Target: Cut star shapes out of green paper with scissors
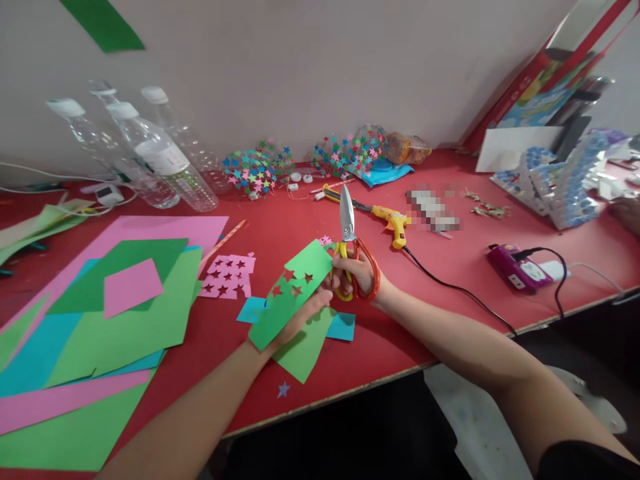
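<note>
My right hand [361,270] is wrapped round the scissors [347,220], which have one red and one yellow handle loop; their blades point up and look closed. A green sheet with star-shaped holes [293,290] lies over my left hand [320,301], whose fingers close on its right edge beside the scissors' handles. Part of my left hand is hidden by the sheet. Under my hands on the red table are a light green piece [307,347] and blue pieces [343,327]. A pink sheet with star holes [227,277] lies to the left.
Coloured sheets [135,327] cover the table's left side. Plastic bottles [165,157] and star-covered balls [350,150] stand along the wall. Behind my right hand lies a yellow glue gun [393,220]; its cable runs right, near a purple power socket [523,267]. A small star [283,390] lies near the front edge.
</note>
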`<state>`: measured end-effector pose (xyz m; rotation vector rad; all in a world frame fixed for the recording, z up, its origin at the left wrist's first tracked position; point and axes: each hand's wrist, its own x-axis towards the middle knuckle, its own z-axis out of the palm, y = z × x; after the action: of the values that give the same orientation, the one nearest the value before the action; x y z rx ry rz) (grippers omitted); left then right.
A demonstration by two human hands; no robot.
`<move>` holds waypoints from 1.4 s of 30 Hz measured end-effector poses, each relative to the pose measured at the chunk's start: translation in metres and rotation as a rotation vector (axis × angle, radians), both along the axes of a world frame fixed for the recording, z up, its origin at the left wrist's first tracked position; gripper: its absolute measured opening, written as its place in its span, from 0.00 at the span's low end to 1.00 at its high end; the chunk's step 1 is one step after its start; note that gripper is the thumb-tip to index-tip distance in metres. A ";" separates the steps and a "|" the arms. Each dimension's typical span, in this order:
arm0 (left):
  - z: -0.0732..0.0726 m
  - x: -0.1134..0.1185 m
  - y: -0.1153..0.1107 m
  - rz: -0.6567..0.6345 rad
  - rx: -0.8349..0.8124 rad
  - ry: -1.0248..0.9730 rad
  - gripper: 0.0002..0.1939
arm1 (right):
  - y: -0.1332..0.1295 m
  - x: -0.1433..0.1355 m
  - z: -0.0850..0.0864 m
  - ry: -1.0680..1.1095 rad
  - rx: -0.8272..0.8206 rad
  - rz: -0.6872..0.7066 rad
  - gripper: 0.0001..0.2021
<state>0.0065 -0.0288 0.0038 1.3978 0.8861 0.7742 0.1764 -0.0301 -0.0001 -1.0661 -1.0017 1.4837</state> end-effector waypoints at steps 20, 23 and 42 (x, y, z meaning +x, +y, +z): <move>0.017 0.004 0.023 0.016 -0.125 -0.057 0.18 | -0.001 0.013 0.039 -0.507 0.174 0.058 0.07; 0.007 0.007 0.022 0.011 -0.037 0.009 0.20 | -0.006 0.015 0.029 -0.458 0.145 0.048 0.08; 0.012 -0.016 0.029 0.517 0.090 -0.284 0.16 | -0.014 0.031 0.033 -1.036 0.235 0.159 0.22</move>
<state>-0.0094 -0.0002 0.0160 1.1034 1.0071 1.3826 0.2074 -0.0437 0.0328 -1.6359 -1.9455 0.8299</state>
